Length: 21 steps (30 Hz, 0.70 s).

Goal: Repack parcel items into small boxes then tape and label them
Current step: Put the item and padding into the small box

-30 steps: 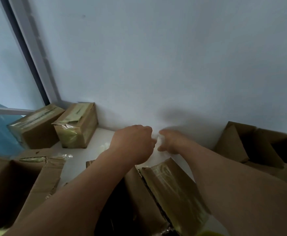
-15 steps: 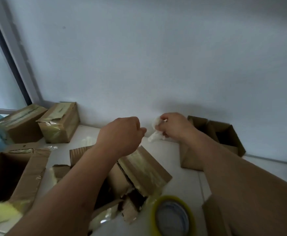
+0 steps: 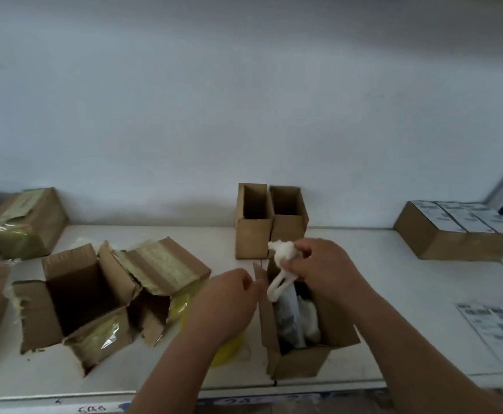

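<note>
Now, at the near middle of the bench [image 3: 393, 294], the small box [image 3: 299, 358] is sitting open, and the right hand [image 3: 322, 265] is pinching a soft, light white item [image 3: 281, 268] above it; holding its bunched top looks safest. Left hand [image 3: 229, 300], loosely curled, is holding nothing.

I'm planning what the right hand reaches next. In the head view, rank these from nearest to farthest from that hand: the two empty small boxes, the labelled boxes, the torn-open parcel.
1. Empty small boxes: just behind the right hand.
2. Torn-open parcel: left, past the left hand.
3. Labelled boxes: far right, by the wall.

Two and three are close; I'm less sure of that order.
</note>
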### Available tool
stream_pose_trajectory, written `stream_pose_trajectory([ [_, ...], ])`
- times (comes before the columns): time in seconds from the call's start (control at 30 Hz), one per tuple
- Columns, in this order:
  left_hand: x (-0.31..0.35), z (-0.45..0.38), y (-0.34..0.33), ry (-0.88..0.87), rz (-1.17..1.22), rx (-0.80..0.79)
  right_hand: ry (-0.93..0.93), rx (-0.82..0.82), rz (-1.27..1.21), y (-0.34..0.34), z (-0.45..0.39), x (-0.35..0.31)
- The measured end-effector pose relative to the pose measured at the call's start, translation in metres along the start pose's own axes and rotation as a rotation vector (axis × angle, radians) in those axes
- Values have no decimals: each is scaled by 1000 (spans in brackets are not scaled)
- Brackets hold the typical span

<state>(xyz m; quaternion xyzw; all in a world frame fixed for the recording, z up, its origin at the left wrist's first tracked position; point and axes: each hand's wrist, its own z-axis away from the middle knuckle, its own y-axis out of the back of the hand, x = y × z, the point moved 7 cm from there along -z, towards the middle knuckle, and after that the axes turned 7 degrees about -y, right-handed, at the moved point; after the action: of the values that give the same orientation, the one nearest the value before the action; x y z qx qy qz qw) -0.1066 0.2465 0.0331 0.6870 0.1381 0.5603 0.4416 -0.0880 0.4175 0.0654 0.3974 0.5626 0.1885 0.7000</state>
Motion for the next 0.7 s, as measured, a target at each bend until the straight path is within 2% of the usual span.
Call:
stream_pose_trajectory([
  [0.17,-17,1,-25,86,-4,-109,-5,-28,83,-26,11,24],
  [0.3,-20,-1,-33,105,89,-127,85,-203,215,-41,25,21],
  [0.4,-21,-2,-34,108,120,-122,84,-313,261,-44,34,20],
  [0.6,-23,-3,-34,92,87,-138,86,-341,573,-43,32,25],
  [0.7,-22,-3,-34,87,96,-132,94,-264,626,-44,29,25],
])
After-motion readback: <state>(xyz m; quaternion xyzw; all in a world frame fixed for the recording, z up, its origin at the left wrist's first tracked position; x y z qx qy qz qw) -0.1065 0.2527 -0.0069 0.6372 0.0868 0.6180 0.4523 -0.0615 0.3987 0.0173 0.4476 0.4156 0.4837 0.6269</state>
